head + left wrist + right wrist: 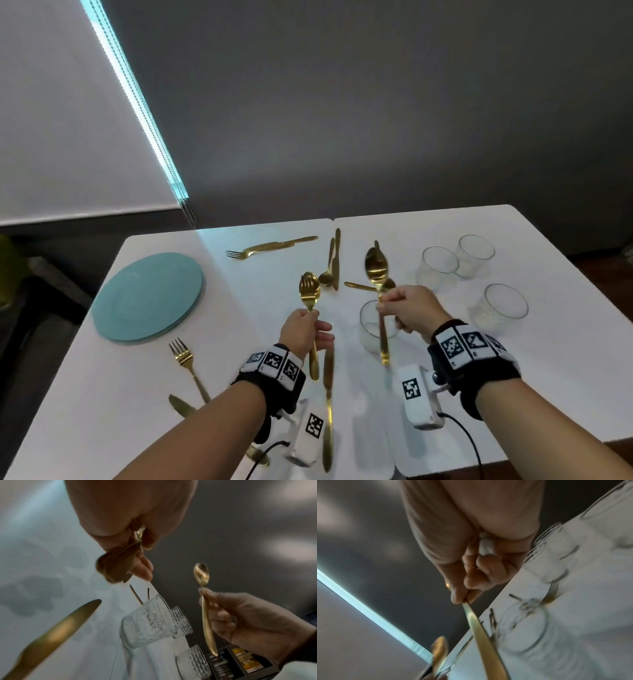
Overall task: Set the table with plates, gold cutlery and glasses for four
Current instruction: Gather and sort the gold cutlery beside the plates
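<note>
My left hand [313, 325] grips a gold spoon and fork [310, 291] held upright together above the white table [239, 308]. A gold knife [329, 394] hangs below that hand; how it is held is hidden. In the left wrist view the left hand's fingers [142, 569] curl round the cutlery heads [113, 569], with the knife [56, 632] in front. My right hand [390, 305] pinches the handle of a gold spoon [376, 267], bowl up, above a glass [373, 322]. The right wrist view shows the spoon handle [481, 628] between its fingertips [455, 596]. A stack of teal plates [147, 294] lies at the left.
Three more glasses [440, 263] [476, 250] [505, 305] stand at the right. Loose gold cutlery lies at the back: a fork and knife [270, 246] and knives [334, 260]. A fork [185, 363] and a knife [181, 406] lie at the near left.
</note>
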Demonstrator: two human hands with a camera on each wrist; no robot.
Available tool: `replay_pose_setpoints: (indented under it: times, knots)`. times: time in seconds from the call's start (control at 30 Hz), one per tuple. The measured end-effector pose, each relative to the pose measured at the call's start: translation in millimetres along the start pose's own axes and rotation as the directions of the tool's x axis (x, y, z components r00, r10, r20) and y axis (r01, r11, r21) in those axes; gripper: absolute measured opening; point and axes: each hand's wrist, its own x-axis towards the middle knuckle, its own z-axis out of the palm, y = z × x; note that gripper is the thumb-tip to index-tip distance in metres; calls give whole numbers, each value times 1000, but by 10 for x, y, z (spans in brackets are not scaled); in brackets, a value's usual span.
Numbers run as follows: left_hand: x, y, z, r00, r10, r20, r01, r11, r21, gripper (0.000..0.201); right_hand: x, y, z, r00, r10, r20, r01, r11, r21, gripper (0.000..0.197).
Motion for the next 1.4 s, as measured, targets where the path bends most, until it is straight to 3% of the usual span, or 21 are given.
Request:
replay_pose_setpoints:
  times: [0.17,0.33,0.47,0.57,0.63,0.73,0.9,1.17,1.4]
  knots:
    - [-162,27,-284,987,3,163,-6,1000,17,28,-177,-192,849,968,14,251,-18,1000,12,10]
    - [-290,-20,-717,978,-16,206,26,999,-44,33,-216,-222,1468,965,27,259,-8,997,-76,18]
    - [-340,-71,-1093,969,-23,245,12,999,45,29,-256,-283,1824,961,15,277,45,977,-208,15]
    - [-317,-105,-1369,990,-12,141,-7,991,136,24,-268,-369,2099,960,-41,277,135,936,-326,6]
    - [-254,-126,-1564,1000,18,8,-20,981,191,18,-251,-438,2271,954,-68,293,194,883,-428,17]
    - [-175,-134,-1878,987,46,-151,-17,982,187,16,-216,-483,2533,929,-67,363,291,739,-608,33]
    - [-159,-135,-2244,960,52,-275,9,977,215,14,-195,-357,3040,906,-5,423,346,586,-733,33]
    - [-181,-263,-2356,961,-1,-276,41,990,137,13,-153,-164,3310,939,-40,341,311,518,-797,23]
    - [-63,-197,-2182,955,4,-295,20,997,79,16,-13,-87,2920,959,144,243,84,674,-734,18]
